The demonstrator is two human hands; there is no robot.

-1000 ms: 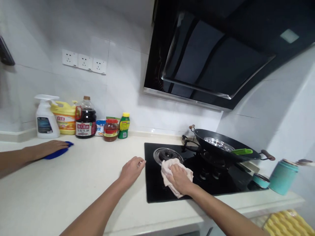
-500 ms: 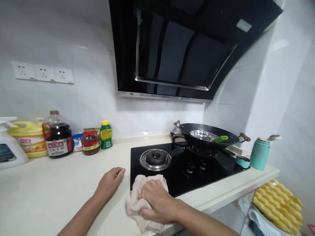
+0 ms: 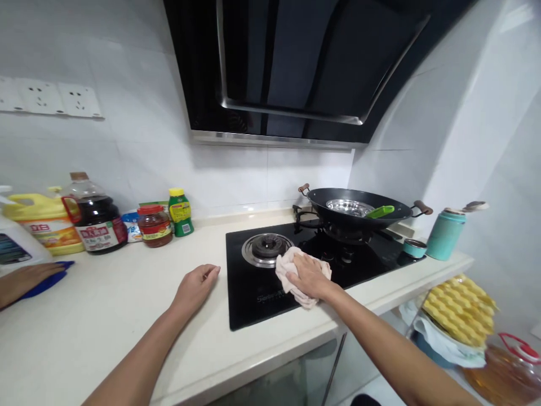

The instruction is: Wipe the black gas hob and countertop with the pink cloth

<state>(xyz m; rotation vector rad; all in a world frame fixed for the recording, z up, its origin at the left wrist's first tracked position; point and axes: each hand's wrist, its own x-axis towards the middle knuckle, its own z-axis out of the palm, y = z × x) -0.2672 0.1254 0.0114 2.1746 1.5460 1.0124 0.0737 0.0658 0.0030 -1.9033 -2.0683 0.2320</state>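
My right hand (image 3: 310,274) presses a pale pink cloth (image 3: 291,277) onto the black glass gas stove (image 3: 249,307), between the left burner (image 3: 268,246) and the control knobs (image 3: 347,255). The cloth is bunched under the palm and fingers. On the white countertop (image 3: 139,304), left of the stove's edge, rests my left hand (image 3: 196,287), its fingers curled in with nothing visible in them. A black wok (image 3: 393,210) sits over the right burner, holding a shiny perforated metal piece (image 3: 344,207) and a green-handled utensil (image 3: 380,212).
Another person's hand (image 3: 29,279) lies on a blue cloth (image 3: 53,280) at far left. A dark sauce bottle (image 3: 95,223), a red-lidded jar (image 3: 155,228) and a green bottle (image 3: 181,214) line the wall. A teal container (image 3: 446,234) stands right. Above hangs the range hood (image 3: 291,67).
My right hand has slid the cloth rightward and away across the stove from its front left corner. My left hand stays on the counter. Another person's hand with a blue cloth has appeared at left.
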